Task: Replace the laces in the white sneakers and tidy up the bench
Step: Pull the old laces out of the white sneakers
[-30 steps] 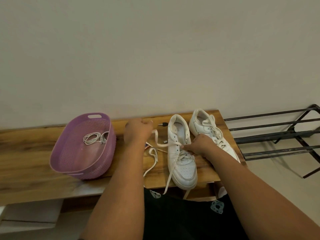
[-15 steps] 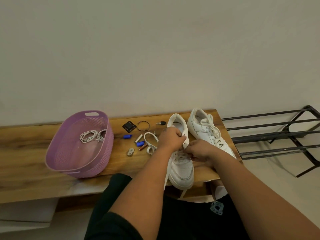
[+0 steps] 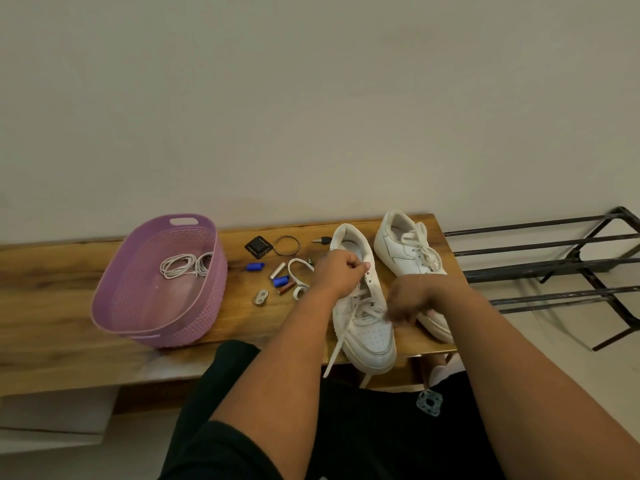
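Observation:
Two white sneakers stand on the wooden bench point(image 3: 52, 323). The nearer sneaker point(image 3: 372, 336) points its toe at me, partly laced; one loose lace end point(image 3: 337, 351) hangs over the bench edge. My left hand point(image 3: 337, 273) is curled at the shoe's upper eyelets and pinches the lace there. My right hand point(image 3: 412, 301) is curled over the shoe's right side and pinches the lace, blurred. The second sneaker point(image 3: 405, 249) stands to the right, fully laced. A loop of lace point(image 3: 298, 271) lies left of my left hand.
A purple basket point(image 3: 114, 306) at left holds coiled white laces point(image 3: 185, 265). Between basket and shoes lie small items: a black square thing point(image 3: 258, 247), a ring point(image 3: 286, 244), a key point(image 3: 322, 240), blue caps point(image 3: 255, 267), batteries point(image 3: 278, 270). A black metal rack point(image 3: 554, 268) stands right of the bench.
My left hand came from the bench left of the shoe onto the sneaker's upper eyelets, uncovering the small items. My right hand shifted slightly right along the shoe.

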